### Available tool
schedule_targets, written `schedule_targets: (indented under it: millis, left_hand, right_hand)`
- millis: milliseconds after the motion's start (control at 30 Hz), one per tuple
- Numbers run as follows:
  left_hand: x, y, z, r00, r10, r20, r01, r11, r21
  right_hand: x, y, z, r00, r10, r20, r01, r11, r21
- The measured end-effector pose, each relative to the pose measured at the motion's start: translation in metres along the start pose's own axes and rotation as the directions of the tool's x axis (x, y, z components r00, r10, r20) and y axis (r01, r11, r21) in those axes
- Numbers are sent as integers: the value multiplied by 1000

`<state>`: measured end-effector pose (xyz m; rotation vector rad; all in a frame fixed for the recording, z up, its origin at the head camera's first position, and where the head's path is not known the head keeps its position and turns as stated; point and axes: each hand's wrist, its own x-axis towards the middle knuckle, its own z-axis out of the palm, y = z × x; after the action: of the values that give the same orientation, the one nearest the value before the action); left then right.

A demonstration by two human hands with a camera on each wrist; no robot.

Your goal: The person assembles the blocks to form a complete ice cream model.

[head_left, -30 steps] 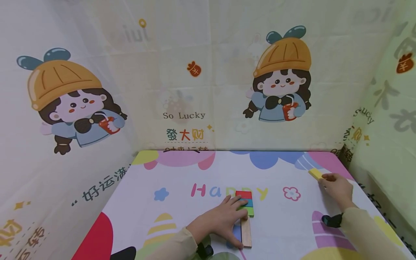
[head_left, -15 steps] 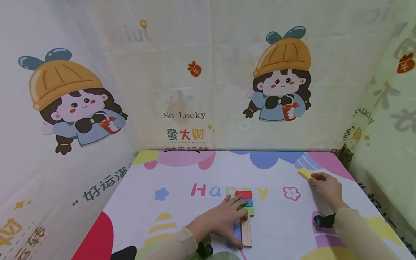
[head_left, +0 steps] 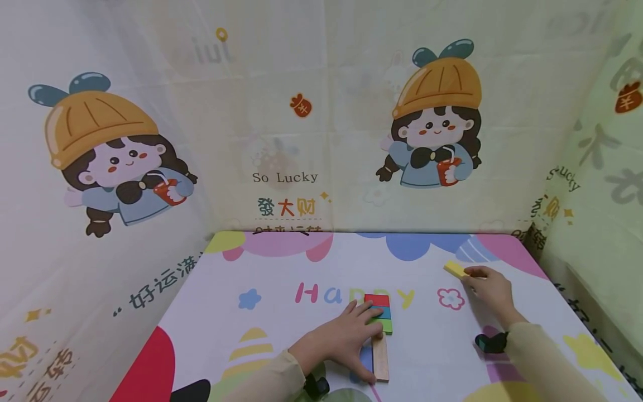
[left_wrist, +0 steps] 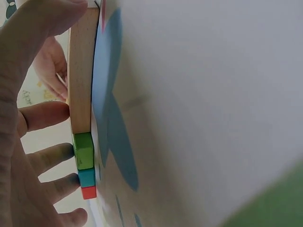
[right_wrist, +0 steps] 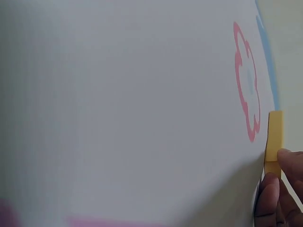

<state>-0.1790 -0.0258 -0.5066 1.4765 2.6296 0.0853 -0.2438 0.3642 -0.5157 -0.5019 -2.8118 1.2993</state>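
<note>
My right hand [head_left: 491,291] pinches a yellow wooden block [head_left: 454,270] by one end, over the far right of the table. In the right wrist view the thumb and fingers hold the yellow block's lower end. At mid-table a red block [head_left: 377,300], a blue block [head_left: 384,314] and a green block [head_left: 385,326] lie side by side. A longer plain wood block [head_left: 380,358] continues the row toward me. My left hand [head_left: 344,341] rests along this row with fingers spread, its fingertips touching the coloured blocks and its thumb at the plain block's near end.
The white table [head_left: 422,346] has printed shapes and the word "Happy". A printed cloth [head_left: 346,139] rises behind the table and along both sides. Each wrist wears a small black device, such as the one at the right wrist [head_left: 491,343].
My right hand has moved left across the far side of the table with the yellow block. The left hand and the row of blocks stay where they were.
</note>
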Motion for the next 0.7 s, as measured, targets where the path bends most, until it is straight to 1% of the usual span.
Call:
schedule_targets:
  millis: [300, 433, 567, 633, 700]
  left_hand:
    - [0, 1, -1, 1000, 1, 0, -1, 1000, 1]
    - [0, 1, -1, 1000, -1, 2, 1, 1000, 3]
    - [0, 1, 1, 1000, 3, -10, -2, 1000, 17]
    - [0, 1, 1, 1000, 5, -17, -4, 1000, 26]
    - [0, 0, 1, 1000, 5, -18, -5, 1000, 26]
  right_hand:
    - [-5, -14, 13, 997, -49, 56, 49, 999, 2]
    - [-7, -21, 20, 995, -75, 63, 76, 997, -1]
    - [-8, -28, 28, 993, -82, 82, 82, 997, 10]
    - [-8, -31, 32, 991, -101, 85, 101, 995, 5]
    - [-9, -33, 36, 987, -139, 77, 140, 990, -12]
